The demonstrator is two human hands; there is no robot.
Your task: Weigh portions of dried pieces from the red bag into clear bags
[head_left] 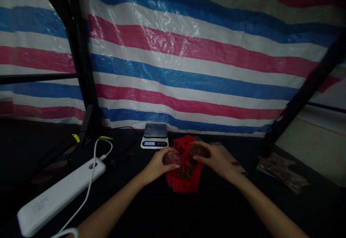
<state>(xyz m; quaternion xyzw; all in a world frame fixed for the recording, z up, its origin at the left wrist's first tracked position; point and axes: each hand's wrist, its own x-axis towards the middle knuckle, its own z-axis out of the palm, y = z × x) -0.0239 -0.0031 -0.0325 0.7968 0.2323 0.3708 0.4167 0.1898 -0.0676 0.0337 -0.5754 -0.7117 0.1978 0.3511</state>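
A red plastic bag lies opened on the dark table, with small brown pieces heaped in it. My left hand is closed around a small, round, see-through container over the bag's left side; the red shows through it. On the other side my right hand grips a similar rounded thing, which looks filled with brown pieces and is held tilted above the bag. The dim light hides its exact kind.
A white digital scale stands behind the bag. A flat packet lies beyond my right hand, and clear bags of brown pieces lie at right. A long white device with a white cable is at left, near a black post.
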